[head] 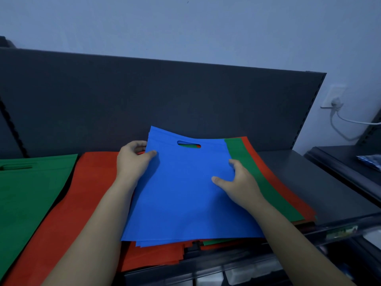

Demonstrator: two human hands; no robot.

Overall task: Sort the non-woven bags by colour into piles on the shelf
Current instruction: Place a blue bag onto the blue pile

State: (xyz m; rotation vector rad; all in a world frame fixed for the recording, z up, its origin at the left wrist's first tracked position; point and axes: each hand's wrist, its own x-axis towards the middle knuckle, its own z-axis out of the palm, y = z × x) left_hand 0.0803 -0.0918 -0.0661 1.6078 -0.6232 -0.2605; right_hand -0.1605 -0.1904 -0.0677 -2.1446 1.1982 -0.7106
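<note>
A blue non-woven bag (181,195) with a cut-out handle lies on top of a mixed stack on the dark shelf (321,188). More blue layers show at its front edge. Beneath it a green bag (259,172) and a red bag (288,182) stick out on the right. My left hand (134,159) grips the blue bag's upper left edge, thumb on top. My right hand (237,178) rests on the bag's right side, fingers curled at its edge. A red pile (86,199) lies left of the stack and a green pile (26,195) sits at the far left.
The shelf's dark back panel (165,96) rises behind the bags, a blue wall above it. A wall socket with a white cable (338,112) is at the right. Another dark shelf (350,162) stands to the right, and clear bins (247,271) sit below the front edge.
</note>
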